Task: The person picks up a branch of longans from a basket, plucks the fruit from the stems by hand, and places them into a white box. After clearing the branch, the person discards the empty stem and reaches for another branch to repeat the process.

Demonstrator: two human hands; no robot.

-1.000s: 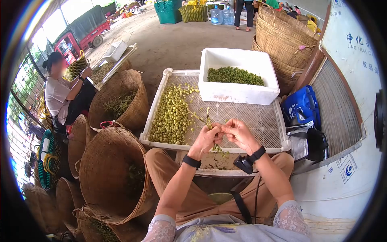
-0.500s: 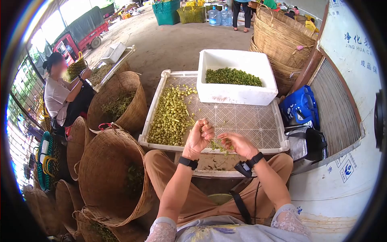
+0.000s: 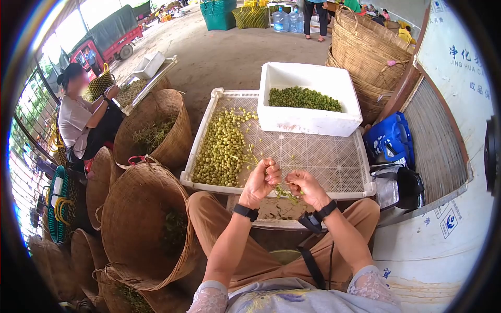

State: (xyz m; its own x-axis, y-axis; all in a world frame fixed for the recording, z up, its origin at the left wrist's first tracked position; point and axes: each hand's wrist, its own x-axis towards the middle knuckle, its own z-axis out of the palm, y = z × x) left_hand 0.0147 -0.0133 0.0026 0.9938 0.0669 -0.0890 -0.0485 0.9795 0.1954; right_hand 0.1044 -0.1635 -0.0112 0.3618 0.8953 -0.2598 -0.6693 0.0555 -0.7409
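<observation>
My left hand [image 3: 261,181] is closed around a thin green sprig [image 3: 285,194], whose stalk sticks out above the fist. A pinch of my right hand's [image 3: 307,188] thumb and fingers meets the sprig's other side, just right of the left hand. Small leaves and a few little green berries dangle between and below both hands. The hands hover over the front edge of a white mesh tray [image 3: 313,166]. Round yellow-green berries [image 3: 218,148] lie loose on the tray's left half. Smaller, darker green berries [image 3: 305,99] fill the bottom of a white foam box [image 3: 308,123] standing on the tray.
Large wicker baskets [image 3: 141,219] stand at my left, some with stems inside. Another person [image 3: 78,117] sits beyond them by a second tray. Stacked baskets [image 3: 365,47], a blue bag [image 3: 389,136] and a white panel [image 3: 433,250] are on the right.
My right hand has turned from loosely curled fingers to a closed pinch at the sprig. Both hands stay in nearly the same place, and the view has shifted slightly.
</observation>
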